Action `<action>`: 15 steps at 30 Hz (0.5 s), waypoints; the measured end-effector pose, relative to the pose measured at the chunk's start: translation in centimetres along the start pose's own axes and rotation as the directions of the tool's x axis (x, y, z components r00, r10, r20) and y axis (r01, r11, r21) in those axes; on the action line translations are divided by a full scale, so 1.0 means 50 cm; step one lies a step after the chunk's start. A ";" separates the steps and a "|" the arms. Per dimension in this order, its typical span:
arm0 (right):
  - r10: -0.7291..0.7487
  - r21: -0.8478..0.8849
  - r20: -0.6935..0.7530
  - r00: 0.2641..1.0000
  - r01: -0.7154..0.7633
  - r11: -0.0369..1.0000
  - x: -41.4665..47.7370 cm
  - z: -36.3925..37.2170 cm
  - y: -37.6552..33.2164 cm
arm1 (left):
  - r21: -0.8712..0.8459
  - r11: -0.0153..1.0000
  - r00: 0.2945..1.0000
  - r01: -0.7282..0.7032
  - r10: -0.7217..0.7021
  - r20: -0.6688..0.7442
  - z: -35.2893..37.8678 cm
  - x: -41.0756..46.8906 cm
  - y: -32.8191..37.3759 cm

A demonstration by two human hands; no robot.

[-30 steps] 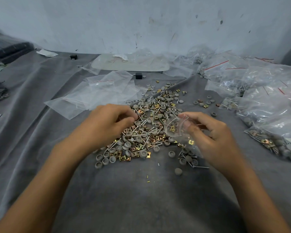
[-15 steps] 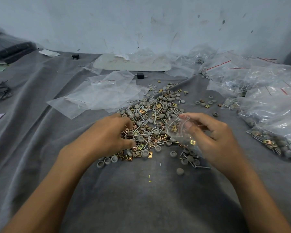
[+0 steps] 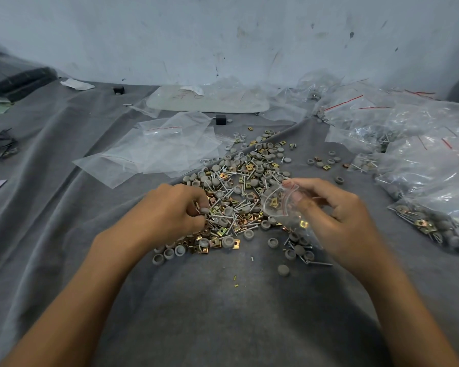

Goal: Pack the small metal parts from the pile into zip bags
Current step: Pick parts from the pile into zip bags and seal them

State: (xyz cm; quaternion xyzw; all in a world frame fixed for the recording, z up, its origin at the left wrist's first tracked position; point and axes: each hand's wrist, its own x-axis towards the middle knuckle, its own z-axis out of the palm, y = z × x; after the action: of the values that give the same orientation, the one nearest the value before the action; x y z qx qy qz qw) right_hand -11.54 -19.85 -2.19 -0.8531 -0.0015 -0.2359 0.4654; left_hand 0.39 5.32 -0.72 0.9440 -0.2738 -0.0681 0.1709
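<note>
Grey cloth is carrying the work, lying bare at the near edge. Left hand is curling its fingers into the near-left side of the pile, pinching what looks like a grey cap and a screw. Right hand is pinching the mouth of a small zip bag, holding it open at the pile's right side; a few parts are sitting inside. Judging it best to be tilting the mouth toward the picking fingers and lifting few pieces, so screws are not snagging the film. Farther left, empty bags are lying flat; far right, filled bags are lying heaped.
</note>
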 end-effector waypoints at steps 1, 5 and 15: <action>0.003 0.000 0.002 1.000 -0.003 1.000 0.000 0.000 0.000 | -0.002 1.000 1.000 0.005 -0.005 -0.013 -0.002 0.000 -0.003; 0.005 -0.007 0.009 1.000 -0.005 1.000 -0.002 -0.001 -0.001 | 0.004 1.000 0.998 0.023 -0.023 -0.053 -0.011 0.001 -0.018; 0.002 -0.017 0.006 1.000 -0.002 1.000 -0.003 0.001 0.002 | -0.175 0.985 0.996 -0.001 -0.015 -0.093 -0.006 0.002 -0.021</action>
State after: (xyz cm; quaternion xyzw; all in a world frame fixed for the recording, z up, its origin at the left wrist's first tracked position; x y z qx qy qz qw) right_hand -11.62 -19.86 -2.34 -0.8577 -0.0001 -0.2328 0.4585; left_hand 1.07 6.16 -0.81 0.9285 -0.2552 -0.0480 0.2655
